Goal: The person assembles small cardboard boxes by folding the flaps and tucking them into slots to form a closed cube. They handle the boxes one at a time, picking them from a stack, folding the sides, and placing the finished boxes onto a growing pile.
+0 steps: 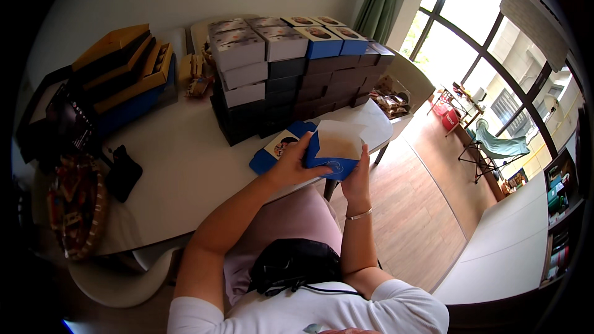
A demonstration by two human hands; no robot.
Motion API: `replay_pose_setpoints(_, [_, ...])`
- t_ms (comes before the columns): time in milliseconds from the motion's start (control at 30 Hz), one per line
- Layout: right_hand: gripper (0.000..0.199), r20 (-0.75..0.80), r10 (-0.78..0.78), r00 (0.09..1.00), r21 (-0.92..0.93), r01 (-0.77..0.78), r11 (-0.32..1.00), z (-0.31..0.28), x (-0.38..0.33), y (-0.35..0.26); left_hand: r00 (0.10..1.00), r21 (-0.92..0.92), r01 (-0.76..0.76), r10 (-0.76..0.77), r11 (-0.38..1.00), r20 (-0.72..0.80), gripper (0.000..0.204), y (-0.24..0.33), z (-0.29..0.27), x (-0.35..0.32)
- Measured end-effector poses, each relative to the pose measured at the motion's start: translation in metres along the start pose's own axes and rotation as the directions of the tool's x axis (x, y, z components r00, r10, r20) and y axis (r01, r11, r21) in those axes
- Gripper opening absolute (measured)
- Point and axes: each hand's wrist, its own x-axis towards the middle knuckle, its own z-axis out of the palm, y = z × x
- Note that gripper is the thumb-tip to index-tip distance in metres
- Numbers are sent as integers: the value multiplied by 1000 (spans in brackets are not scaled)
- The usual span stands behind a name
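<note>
Over the front edge of the table I hold a small blue cardboard box (pixel 334 164), its pale inside showing and a flap standing up. My left hand (pixel 293 162) grips its left side, thumb along the front. My right hand (pixel 356 179), below a bracelet on the wrist, wraps round its right side. Just beyond my left hand, a blue box piece (pixel 263 161) with a picture panel lies on the white table (pixel 179 179). Part of it is hidden behind my hand and the box.
Stacked boxes in grey (pixel 235 49), black (pixel 247 114), brown (pixel 328 86) and blue (pixel 352 46) rise at the table's back. Open yellow-lined boxes (pixel 130 55) pile up at the left, near a screen (pixel 71 117), a black pouch (pixel 124 173) and a woven basket (pixel 77 207).
</note>
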Motion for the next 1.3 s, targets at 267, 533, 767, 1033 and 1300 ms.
replay_pose_setpoints(267, [45, 62, 80, 995, 189, -91, 978, -6, 0, -14, 998, 111, -16, 9, 994, 66, 99, 2, 1, -2])
replay_pose_setpoints(533, [45, 79, 96, 992, 196, -110, 974, -3, -3, -19, 991, -73, 126, -123, 989, 43, 99, 14, 6, -1])
replay_pose_setpoints(767, [43, 26, 148, 989, 203, -150, 968, -3, -1, -17, 978, 165, -180, 194, 970, -78, 96, 7, 8, 4])
replay_pose_setpoints(1033, [32, 123, 97, 988, 88, -108, 990, -6, 1, -20, 997, 100, 64, -69, 993, 42, 97, 29, 1, 6])
replay_pose_setpoints(1300, [25, 37, 58, 998, 50, -60, 997, 1, -3, -29, 995, 57, -99, 101, 993, -23, 78, 18, 8, 4])
